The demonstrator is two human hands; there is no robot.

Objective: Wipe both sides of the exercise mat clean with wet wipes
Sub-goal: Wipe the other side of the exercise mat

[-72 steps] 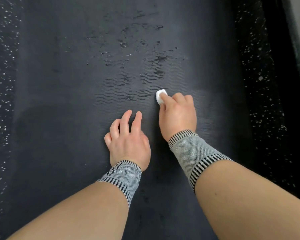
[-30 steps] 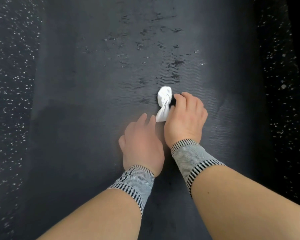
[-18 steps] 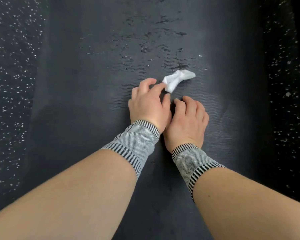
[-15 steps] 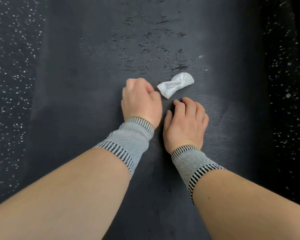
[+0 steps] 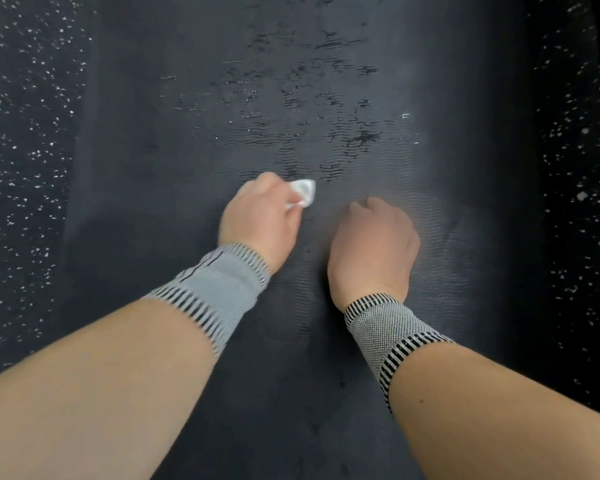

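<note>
The wet wipe [image 5: 302,192] is no longer lying loose on the exercise mat [image 5: 194,140]; the left hand [image 5: 260,218] is now pinching it in curled fingers at mat centre. The right hand [image 5: 373,242], at three o'clock of it, is resting knuckles-up, curled and holding nothing. Damp streaks [image 5: 326,133] are showing at twelve o'clock. Judgement: flattening the wipe and overlapping strokes towards the dry edges would be serving best.

Dim, even light, wet glints on the mat [image 5: 326,109], motion blur on the left hand [image 5: 260,216], corners darkened, perhaps vignetting
</note>
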